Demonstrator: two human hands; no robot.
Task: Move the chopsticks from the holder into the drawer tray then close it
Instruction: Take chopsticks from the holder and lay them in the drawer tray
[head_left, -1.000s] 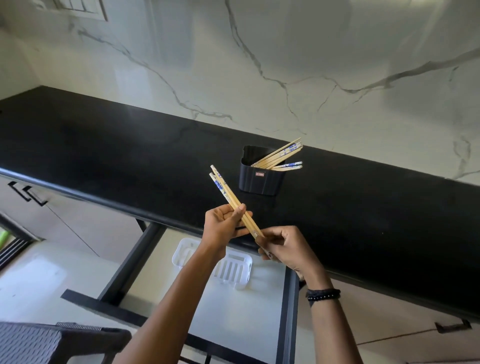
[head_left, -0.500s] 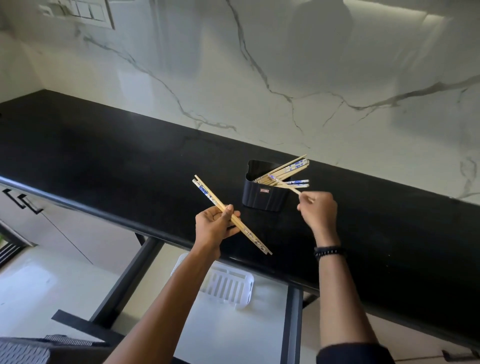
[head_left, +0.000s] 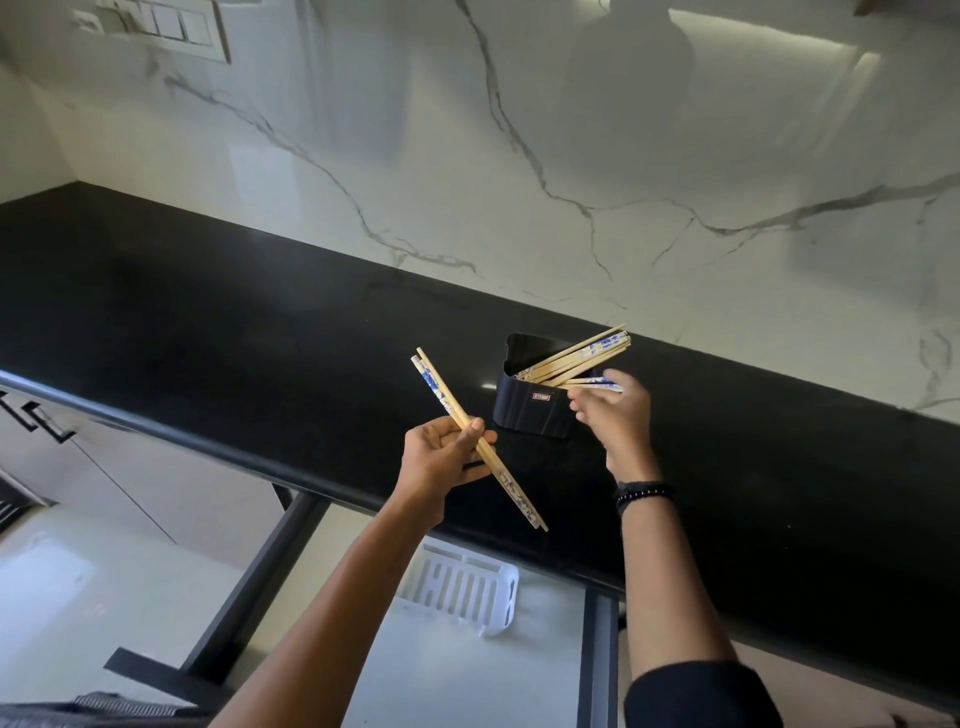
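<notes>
Holder (head_left: 530, 410): black, upright on the tabletop (head_left: 208, 312), near the marble wall (head_left: 519, 156). Bundle of chopsticks (head_left: 576, 356): inside the holder, leaning out over its right rim. Left hand (head_left: 441, 460): raised over the tabletop's front edge, fingers (head_left: 447, 434) and thumb clamped on a pair of chopsticks (head_left: 519, 498) near its middle, the pair slanting from upper left to lower right (blue print shows on the upper ends). Right hand (head_left: 618, 415): at the holder's right side, fingers (head_left: 584, 408) loosely bent beside the lowest sticks; blurred, so it cannot be told whether they pinch one. Drawer (head_left: 467, 670): open below the tabletop, white floor. Tray (head_left: 462, 587): white, slotted, at the drawer's back. Wristband (head_left: 641, 493): dark beads, right wrist.
</notes>
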